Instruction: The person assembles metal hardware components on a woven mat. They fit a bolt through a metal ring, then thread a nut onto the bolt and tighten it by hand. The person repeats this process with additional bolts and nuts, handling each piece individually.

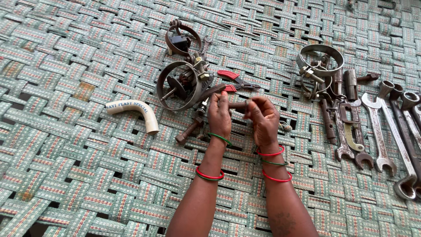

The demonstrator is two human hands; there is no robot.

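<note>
I see a woven mat [66, 175] filling the frame. At right lies a row of spanners [386, 131], with a steel ring [320, 59] above them. Upper centre sit two rusty clamps [182, 83], red-handled pliers [234, 80] beside them. A white pipe elbow [136, 112] lies at left. At centre my left hand [219, 116] and right hand [263, 118] are close together, both pinching a short dark bolt [237, 105] held between them above the mat.
</note>
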